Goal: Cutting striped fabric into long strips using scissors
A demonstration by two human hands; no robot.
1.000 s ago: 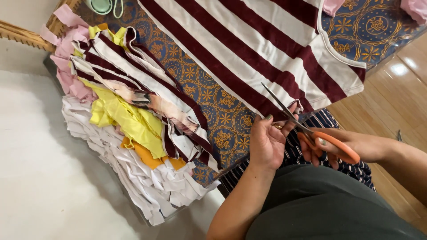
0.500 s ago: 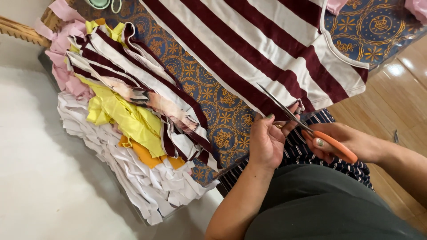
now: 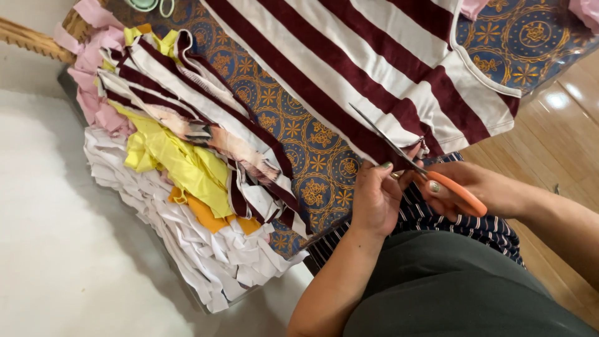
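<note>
A maroon and white striped garment (image 3: pixel 374 68) lies spread over a blue patterned cloth (image 3: pixel 312 156). My right hand (image 3: pixel 480 187) grips orange-handled scissors (image 3: pixel 424 171), whose blades are open at the garment's near edge. My left hand (image 3: pixel 374 200) pinches that edge of the striped fabric just beside the blades.
A pile of cut fabric strips (image 3: pixel 187 187), white, yellow, orange, pink and striped, lies to the left on the cloth. Pale green scissor handles (image 3: pixel 150 6) show at the top. A white fluffy rug (image 3: pixel 56 249) lies at the left, wooden floor (image 3: pixel 561 125) at the right.
The view has shifted slightly. My hands and the scissors stay at the garment's edge, and the blades have moved a little further along the fabric.
</note>
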